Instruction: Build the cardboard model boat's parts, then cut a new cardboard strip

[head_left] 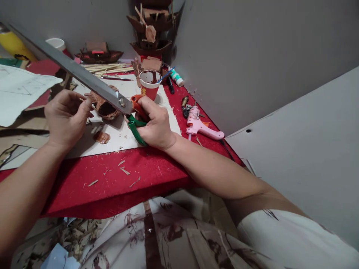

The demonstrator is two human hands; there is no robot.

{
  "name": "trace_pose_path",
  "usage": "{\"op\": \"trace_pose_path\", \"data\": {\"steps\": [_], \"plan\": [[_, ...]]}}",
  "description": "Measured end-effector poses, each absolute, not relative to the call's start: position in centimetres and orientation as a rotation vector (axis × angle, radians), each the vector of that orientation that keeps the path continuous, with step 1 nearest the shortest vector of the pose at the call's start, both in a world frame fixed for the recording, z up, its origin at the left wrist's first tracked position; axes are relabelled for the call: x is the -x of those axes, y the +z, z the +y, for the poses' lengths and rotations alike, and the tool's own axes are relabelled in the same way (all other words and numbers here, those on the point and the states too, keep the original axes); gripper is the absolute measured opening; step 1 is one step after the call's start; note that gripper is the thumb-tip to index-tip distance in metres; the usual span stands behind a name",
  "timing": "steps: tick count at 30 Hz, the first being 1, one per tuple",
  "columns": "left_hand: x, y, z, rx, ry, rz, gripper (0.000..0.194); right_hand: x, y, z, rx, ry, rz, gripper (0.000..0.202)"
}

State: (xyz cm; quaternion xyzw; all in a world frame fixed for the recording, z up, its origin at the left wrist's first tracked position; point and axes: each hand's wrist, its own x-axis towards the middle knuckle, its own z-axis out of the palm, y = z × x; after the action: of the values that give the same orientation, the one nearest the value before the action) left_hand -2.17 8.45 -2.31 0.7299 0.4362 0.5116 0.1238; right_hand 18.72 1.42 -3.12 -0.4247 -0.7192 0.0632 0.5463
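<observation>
My right hand (157, 121) grips large scissors (98, 84) by their orange and green handles. The long metal blades look closed and point up to the left, passing over my left hand (67, 116). That hand pinches a thin brown stick (82, 99) between thumb and fingers. Just right of its fingertips, partly behind the blades, a round brown woven piece (109, 111) rests on the white board (146, 138). A small glossy brown piece (102, 137) lies on the board below it.
A red cup (150, 89) with brown paint stands behind my right hand. A pink glue gun (202, 127) lies to the right. Brown model boats (101, 56) and thin sticks (109, 68) are at the back. Cardboard pieces (25, 119) lie left; scraps dot the red cloth (157, 164).
</observation>
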Motion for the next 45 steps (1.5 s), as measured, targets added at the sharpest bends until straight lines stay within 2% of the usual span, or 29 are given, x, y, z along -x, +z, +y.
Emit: {"op": "trace_pose_path", "data": {"steps": [14, 30, 37, 45], "plan": [[2.8, -2.6, 8.2, -2.105, 1.494, 1.253, 0.012, -18.7, -2.7, 0.8, 0.922, 0.182, -1.672, 0.011], [4.5, -2.5, 7.6, -1.858, 1.531, 1.299, 0.015, -18.2, -1.8, 0.1, 1.016, 0.416, -1.559, 0.019], [4.5, -1.4, 7.0, -1.730, 1.602, 1.311, 0.020, -18.3, -2.8, 0.1, 1.118, 0.498, -1.904, 0.011], [3.8, -0.8, 6.3, -1.494, 1.582, 1.179, 0.023, -19.0, -1.5, 0.3, 1.338, 0.398, -2.201, 0.014]]}}
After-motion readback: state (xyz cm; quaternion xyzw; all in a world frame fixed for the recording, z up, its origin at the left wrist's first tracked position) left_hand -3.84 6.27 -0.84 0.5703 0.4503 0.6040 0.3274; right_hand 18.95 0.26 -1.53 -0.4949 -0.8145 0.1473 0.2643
